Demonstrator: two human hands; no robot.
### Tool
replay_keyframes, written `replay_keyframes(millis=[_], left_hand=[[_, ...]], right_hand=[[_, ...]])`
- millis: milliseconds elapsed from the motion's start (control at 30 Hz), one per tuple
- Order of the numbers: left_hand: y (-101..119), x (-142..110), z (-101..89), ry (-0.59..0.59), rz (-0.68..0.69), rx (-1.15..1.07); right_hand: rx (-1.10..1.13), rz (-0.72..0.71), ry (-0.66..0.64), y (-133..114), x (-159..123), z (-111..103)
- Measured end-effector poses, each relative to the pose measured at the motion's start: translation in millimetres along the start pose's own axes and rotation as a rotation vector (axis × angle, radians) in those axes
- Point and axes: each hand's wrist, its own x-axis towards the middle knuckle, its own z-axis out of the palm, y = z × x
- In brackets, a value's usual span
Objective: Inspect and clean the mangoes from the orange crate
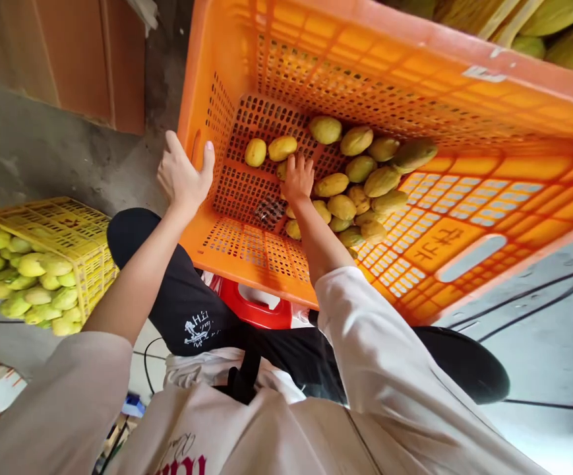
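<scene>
Right hand: the bare right hand (pixel 299 179) reaches down into the crate, its fingers bent over a fruit — how firmly they close cannot be told.
Fruit at the fingers: a yellow, rounded fruit (pixel 281 173) lies directly under and just left of the right fingertips, partly hidden by them.
Loose pair: two smooth yellow oval fruits, one (pixel 255 152) farther left and one (pixel 283 148) just beyond the fingertips, lie side by side on the crate floor.
Fruit cluster: a group of yellow-green oval fruits (pixel 341 207) spreads to the right of the right hand, the nearest ones close beside the wrist.
Left hand: the bare left hand (pixel 184 173) straddles the crate's left rim, thumb inside and fingers outside, spread apart — whether it grips cannot be told.
Orange crate: a large orange plastic crate (pixel 246 247) with perforated walls stands before the person, between black-trousered knees (pixel 167 277).
Yellow crate: a yellow slatted plastic crate (pixel 63 221) sits at far left, greenish-yellow fruits (pixel 39 277) showing at its open side.
Cardboard: a brown cardboard box (pixel 83 53) stands beyond the left hand.
</scene>
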Motion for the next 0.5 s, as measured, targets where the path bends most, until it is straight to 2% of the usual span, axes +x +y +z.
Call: replay_keyframes(millis=[167,267,400,500], left_hand=[[3,-4,-3.2,-0.022,-0.030,-0.024],[5,-5,-3.9,-0.057,-0.035,-0.051],[6,-5,-2.4,-0.017,-0.035,0.004],[8,-6,-1.4,-0.008,-0.031,0.018]], right_hand=[[0.036,0.032,-0.012,2,3,-1],[0.018,0.008,-0.059,-9,-7,-7],[0.119,-0.017,-0.129,-48,-10,0],[0.252,0.112,-0.089,-87,4,14]])
